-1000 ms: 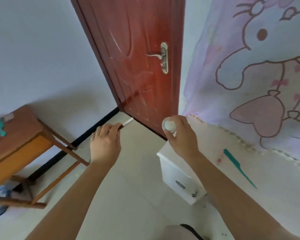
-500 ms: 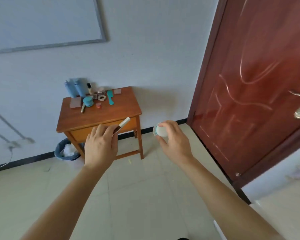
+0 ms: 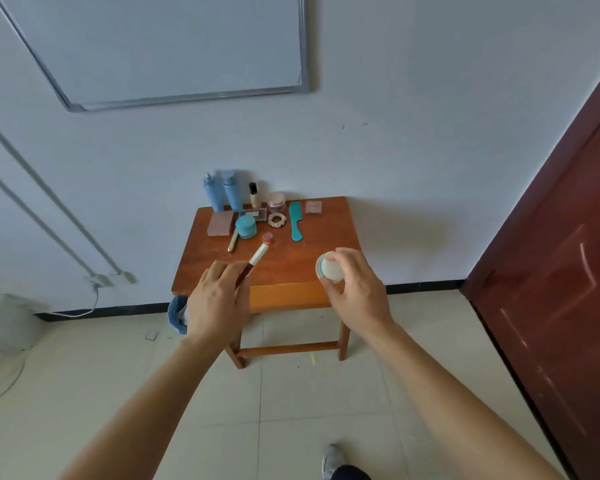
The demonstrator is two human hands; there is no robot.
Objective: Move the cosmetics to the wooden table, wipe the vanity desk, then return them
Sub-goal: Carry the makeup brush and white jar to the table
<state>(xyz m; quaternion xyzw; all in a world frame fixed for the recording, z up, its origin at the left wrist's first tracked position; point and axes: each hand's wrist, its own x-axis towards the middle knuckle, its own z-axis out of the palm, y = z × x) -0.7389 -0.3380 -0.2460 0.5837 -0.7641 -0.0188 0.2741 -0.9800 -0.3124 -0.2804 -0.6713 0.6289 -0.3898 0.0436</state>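
Cosmetics (image 3: 246, 226) mostly parked on wooden bench (image 3: 326, 233). Your left hand (image 3: 217, 303) pinches slim stick (image 3: 253, 265), right hand (image 3: 357, 292) grips round white jar (image 3: 329, 270), both over bench front. Set-down, wiping and return are left.

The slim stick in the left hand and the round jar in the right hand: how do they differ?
Shape: the slim stick is long and thin; the round jar is short and wide.
Colour: the stick is dark with a white tip; the jar is white with a teal ring.
Grip: the left hand holds the stick by its dark end; the right hand curls round the jar.
Both are held off the wooden table.
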